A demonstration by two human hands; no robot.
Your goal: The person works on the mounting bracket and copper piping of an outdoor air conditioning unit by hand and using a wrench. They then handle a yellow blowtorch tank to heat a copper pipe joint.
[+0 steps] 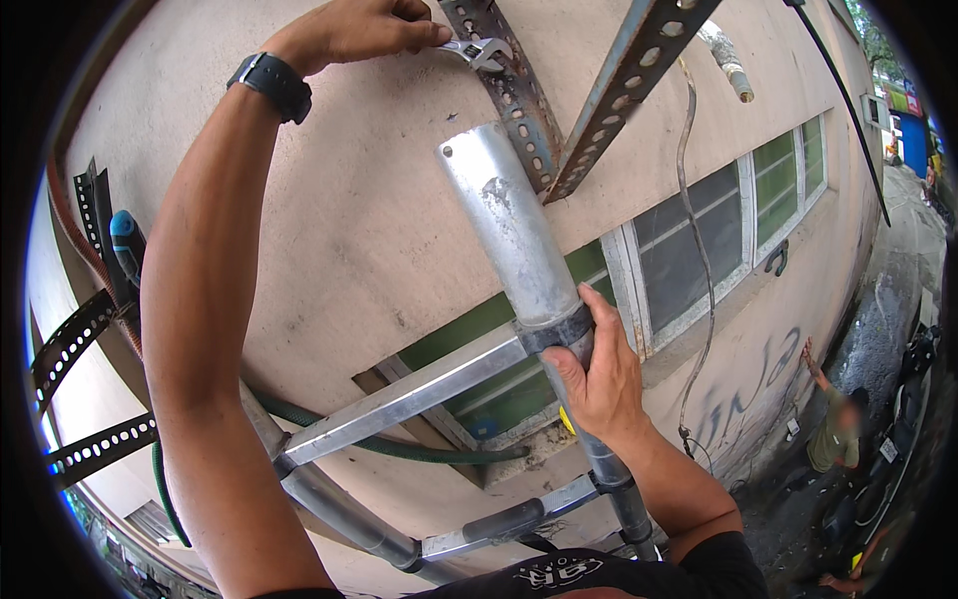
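My left hand point(364, 32), raised at the top of the head view, pinches the handle of a silver adjustable wrench point(481, 52). The wrench's jaws are at a rusty perforated angle bar point(526, 115) on the wall; whether they grip a bolt there I cannot tell. Lower down, my right hand point(606, 384) is wrapped round the right rail of an aluminium ladder point(404, 399), at its black collar. Above that collar rises a wide silver tube point(511, 230). A second perforated bar point(624, 95) meets the first at its lower end.
Windows point(694, 260) are set in the beige wall point(349, 250). A loose cable point(691, 200) hangs down it. At left are black perforated brackets point(75, 344) and a blue-black tool handle point(127, 245). A green hose point(399, 449) passes behind the ladder. Far below right stands a person point(838, 434).
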